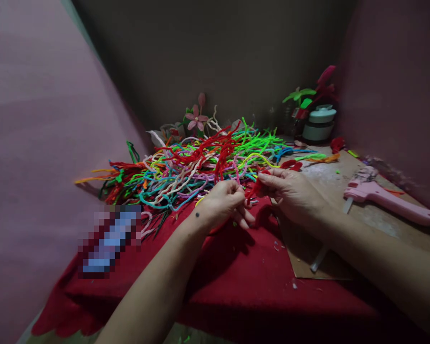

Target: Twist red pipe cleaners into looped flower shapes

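Note:
Near the middle of the view, a fuzzy red piece [253, 192] spans the small gap between my two hands. My right hand [288, 191] pinches its upper right end between thumb and fingers. My left hand [226, 200] is at its lower left end, with thumb and index finger pressed together on it and the other fingers partly stretched. Just behind the hands lies a large pile of colourful pipe cleaners [197, 167]. Another red fuzzy piece [291, 165] sits right behind my right hand.
At the right, a pink glue gun [387, 196] lies on a brown board [308, 260], a clear glue stick [319, 258] near its front edge. A lidded jar [318, 125] and fuzzy flowers [196, 117] stand behind. A pixelated object [111, 241] lies left on the red cloth [251, 282].

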{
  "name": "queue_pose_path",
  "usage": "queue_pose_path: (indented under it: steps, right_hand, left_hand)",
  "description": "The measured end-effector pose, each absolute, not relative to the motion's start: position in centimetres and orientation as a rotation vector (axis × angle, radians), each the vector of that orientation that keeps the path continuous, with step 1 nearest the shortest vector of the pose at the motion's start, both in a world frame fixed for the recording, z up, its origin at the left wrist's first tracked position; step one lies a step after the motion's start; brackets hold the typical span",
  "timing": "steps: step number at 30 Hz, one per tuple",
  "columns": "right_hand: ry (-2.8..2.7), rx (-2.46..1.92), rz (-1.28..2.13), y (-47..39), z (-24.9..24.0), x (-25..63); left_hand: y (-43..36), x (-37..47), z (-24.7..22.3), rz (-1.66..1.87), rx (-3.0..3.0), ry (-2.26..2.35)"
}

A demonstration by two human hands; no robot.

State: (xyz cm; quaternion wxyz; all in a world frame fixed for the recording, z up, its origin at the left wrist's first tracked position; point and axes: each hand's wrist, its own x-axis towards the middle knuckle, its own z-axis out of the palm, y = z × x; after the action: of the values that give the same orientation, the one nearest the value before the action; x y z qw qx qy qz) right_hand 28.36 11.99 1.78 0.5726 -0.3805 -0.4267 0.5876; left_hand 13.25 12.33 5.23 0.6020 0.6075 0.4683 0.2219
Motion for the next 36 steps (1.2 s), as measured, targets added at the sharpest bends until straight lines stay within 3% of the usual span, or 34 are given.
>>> queue_pose_path:
  steps: [4,9,22,36]
  right_hand:
    - [-1.0,-0.89,1.423,12.0,1.8,28.5]
    - [-0.99,-0.927,1.394,11.6,2.1,28.5]
    - [-0.993,-0.735,1.502,12.1,1.7,28.5]
    - [-1.051,-0.862,1.343,11.9,1.4,28.3]
  left_hand:
    - [12.5,12.8,5.2,0.488,1.586,1.162]
    - [12.5,12.8,5.0,0.764,1.806,1.194]
    - [12.1,13.1,5.8,0.63,1.872,1.025]
    - [12.5,12.9,4.8,0.614,1.968,1.017]
